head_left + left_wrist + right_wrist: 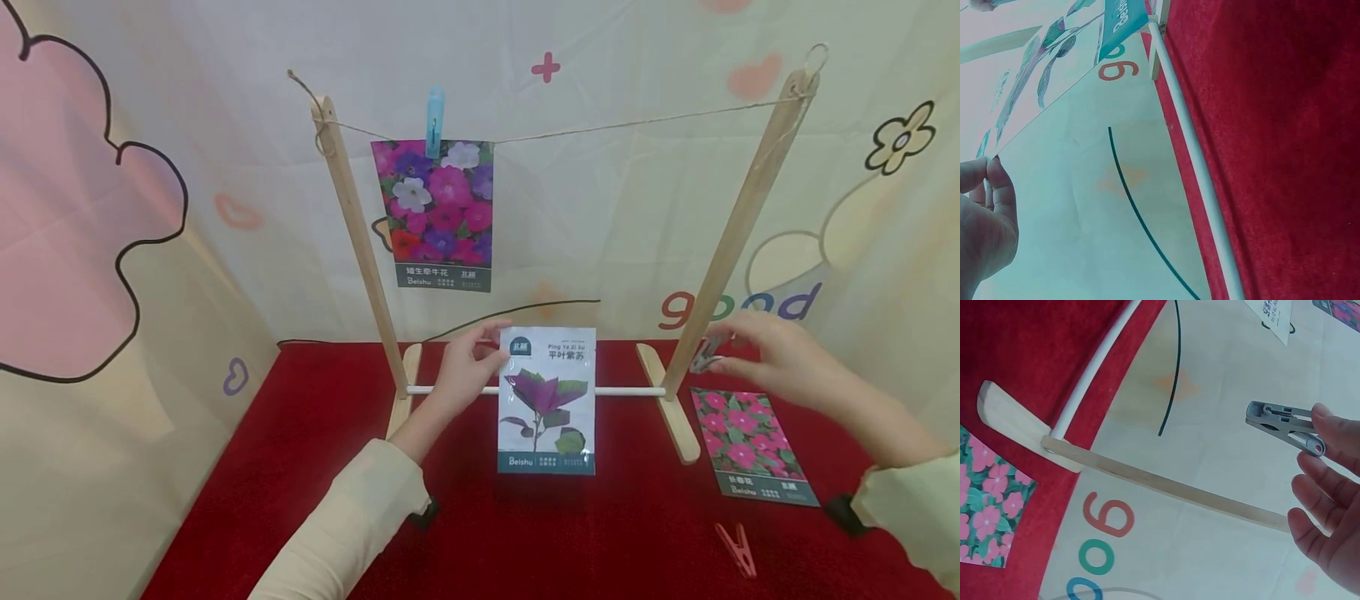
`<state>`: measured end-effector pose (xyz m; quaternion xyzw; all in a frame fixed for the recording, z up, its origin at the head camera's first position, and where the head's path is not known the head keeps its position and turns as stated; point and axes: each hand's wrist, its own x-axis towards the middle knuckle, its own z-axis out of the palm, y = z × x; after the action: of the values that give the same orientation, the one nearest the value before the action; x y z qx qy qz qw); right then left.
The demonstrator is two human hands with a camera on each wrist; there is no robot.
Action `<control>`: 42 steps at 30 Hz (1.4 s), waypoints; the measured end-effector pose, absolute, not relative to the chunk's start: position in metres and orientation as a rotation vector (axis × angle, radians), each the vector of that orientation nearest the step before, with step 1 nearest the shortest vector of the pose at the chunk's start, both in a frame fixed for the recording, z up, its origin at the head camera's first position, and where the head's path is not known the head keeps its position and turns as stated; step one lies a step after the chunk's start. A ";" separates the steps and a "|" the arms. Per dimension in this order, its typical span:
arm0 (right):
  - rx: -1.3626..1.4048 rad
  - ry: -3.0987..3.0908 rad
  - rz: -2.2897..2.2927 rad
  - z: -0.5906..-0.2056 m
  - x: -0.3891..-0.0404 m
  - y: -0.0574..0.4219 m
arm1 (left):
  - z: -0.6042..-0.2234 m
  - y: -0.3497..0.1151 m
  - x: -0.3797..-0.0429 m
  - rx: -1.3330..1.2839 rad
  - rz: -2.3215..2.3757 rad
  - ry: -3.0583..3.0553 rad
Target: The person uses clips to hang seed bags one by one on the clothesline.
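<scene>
My left hand point(468, 367) pinches the upper left corner of a white seed packet point(547, 400) with a purple-leaved plant on it, held upright above the red cloth. In the left wrist view the thumb and fingertips meet at that packet's corner. On the right, my right hand point(772, 358) holds a grey clothespin point(1285, 425) between thumb and fingers, beside the right post. A petunia seed packet point(442, 212) hangs from the twine point(637, 123), clipped by a blue clothespin point(435, 121).
A wooden frame with a left post point(360, 250), right post point(742, 225) and white crossbar point(630, 391) stands on the red cloth point(300, 500). Below my right hand lie a pink-flowered seed packet point(753, 446) and a red clothespin point(737, 550). A patterned curtain point(600, 250) hangs behind.
</scene>
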<state>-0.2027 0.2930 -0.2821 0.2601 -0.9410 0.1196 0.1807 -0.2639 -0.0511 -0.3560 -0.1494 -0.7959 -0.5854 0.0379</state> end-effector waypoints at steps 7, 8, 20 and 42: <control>0.738 -2.637 0.324 -0.274 -0.205 0.289 | -0.349 -0.050 -0.262 -0.488 -1.819 -2.406; 0.748 -2.626 0.318 -0.273 -0.206 0.289 | -0.348 -0.050 -0.262 -0.495 -1.819 -2.400; 0.798 -2.554 0.304 -0.255 -0.210 0.281 | -0.330 -0.050 -0.261 -0.505 -1.811 -2.365; 0.785 -2.519 0.314 -0.225 -0.215 0.265 | -0.310 -0.051 -0.266 -0.544 -1.759 -2.326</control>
<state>-0.2154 0.2648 -0.2247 0.2867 -0.9204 0.1146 0.2400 -0.2661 -0.0508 -0.3095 -0.1826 -0.7810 -0.5908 0.0874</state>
